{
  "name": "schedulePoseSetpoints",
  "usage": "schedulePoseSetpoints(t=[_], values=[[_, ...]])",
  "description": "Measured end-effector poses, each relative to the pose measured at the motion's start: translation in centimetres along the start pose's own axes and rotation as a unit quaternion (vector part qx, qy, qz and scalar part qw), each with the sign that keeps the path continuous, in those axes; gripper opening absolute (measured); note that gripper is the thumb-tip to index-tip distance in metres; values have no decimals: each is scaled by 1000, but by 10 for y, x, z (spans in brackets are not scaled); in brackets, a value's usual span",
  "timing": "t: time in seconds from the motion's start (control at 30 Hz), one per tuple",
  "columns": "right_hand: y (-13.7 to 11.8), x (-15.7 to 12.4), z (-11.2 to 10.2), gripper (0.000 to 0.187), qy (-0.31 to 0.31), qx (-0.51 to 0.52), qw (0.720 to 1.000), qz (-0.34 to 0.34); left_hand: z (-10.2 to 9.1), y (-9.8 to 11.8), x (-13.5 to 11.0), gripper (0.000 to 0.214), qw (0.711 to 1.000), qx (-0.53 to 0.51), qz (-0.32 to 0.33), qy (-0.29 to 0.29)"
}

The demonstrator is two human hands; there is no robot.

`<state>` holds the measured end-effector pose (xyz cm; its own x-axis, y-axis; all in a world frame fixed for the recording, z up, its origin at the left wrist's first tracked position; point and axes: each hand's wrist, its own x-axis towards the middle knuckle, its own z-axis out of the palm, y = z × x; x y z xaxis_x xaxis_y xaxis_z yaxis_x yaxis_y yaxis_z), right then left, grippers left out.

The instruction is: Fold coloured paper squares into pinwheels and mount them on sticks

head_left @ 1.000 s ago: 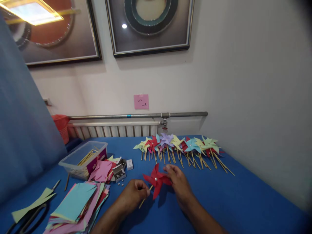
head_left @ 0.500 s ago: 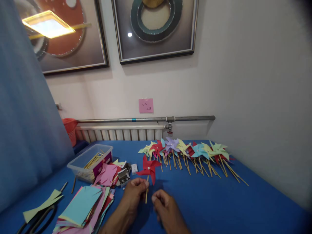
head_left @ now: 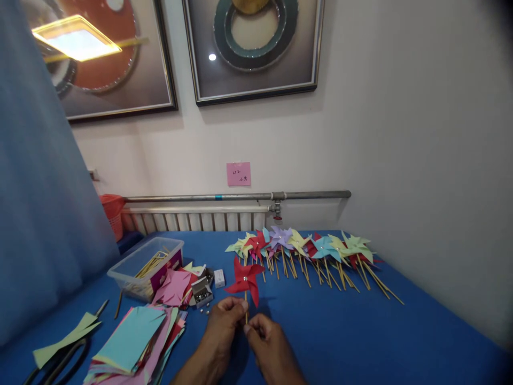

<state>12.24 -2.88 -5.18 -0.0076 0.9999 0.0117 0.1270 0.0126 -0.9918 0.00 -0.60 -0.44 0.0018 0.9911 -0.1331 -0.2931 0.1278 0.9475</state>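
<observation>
A red paper pinwheel point(head_left: 244, 279) with a shiny pin at its centre stands upright on a thin wooden stick. My left hand point(head_left: 226, 324) pinches the stick just under the blades. Lower down, the thumb and fingers of my right hand point(head_left: 269, 342) are closed at the stick's bottom end. Left of my hands an open small box of metal pins point(head_left: 201, 292) lies near a few loose pins point(head_left: 205, 309). Behind the red one, a row of finished pinwheels point(head_left: 325, 248) in several colours lies on the blue cloth.
A clear plastic bin point(head_left: 148, 262) holds wooden sticks. Pink cut paper point(head_left: 173, 286) leans beside it. A stack of coloured paper sheets point(head_left: 130, 339) lies at the front left, near black-handled scissors point(head_left: 70, 361) under pale green paper point(head_left: 66, 340). A blue curtain point(head_left: 44, 187) hangs at left.
My right hand has moved left and up to the stick's lower end, where its fingers have closed. The left hand keeps its pinch, and the pinwheel's stick stands a little straighter.
</observation>
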Motion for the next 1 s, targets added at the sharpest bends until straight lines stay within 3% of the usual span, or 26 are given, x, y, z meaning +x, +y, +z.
schedulePoseSetpoints(t=[0.37, 0.57, 0.73, 0.83, 0.93, 1.0], values=[[6, 3, 2, 31, 27, -10, 999, 14, 0, -2, 2, 54, 1000, 0, -8, 16], [4, 3, -1, 29, 24, -13, 1000, 14, -1, -6, 3, 53, 1000, 8, -15, -7], [-7, 11, -19, 21, 38, -65, 997, 10, -7, -9, 7, 43, 994, 102, -17, -24], [-15, 19, -35, 18, 60, -123, 991, 9, -9, -9, 5, 27, 961, 268, 41, -48], [-21, 23, -46, 19, 79, -169, 982, 12, -9, -10, -1, 17, 878, 452, 140, -71], [-23, 23, -49, 19, 84, -185, 979, 15, -9, -11, -5, 16, 828, 532, 160, -84]])
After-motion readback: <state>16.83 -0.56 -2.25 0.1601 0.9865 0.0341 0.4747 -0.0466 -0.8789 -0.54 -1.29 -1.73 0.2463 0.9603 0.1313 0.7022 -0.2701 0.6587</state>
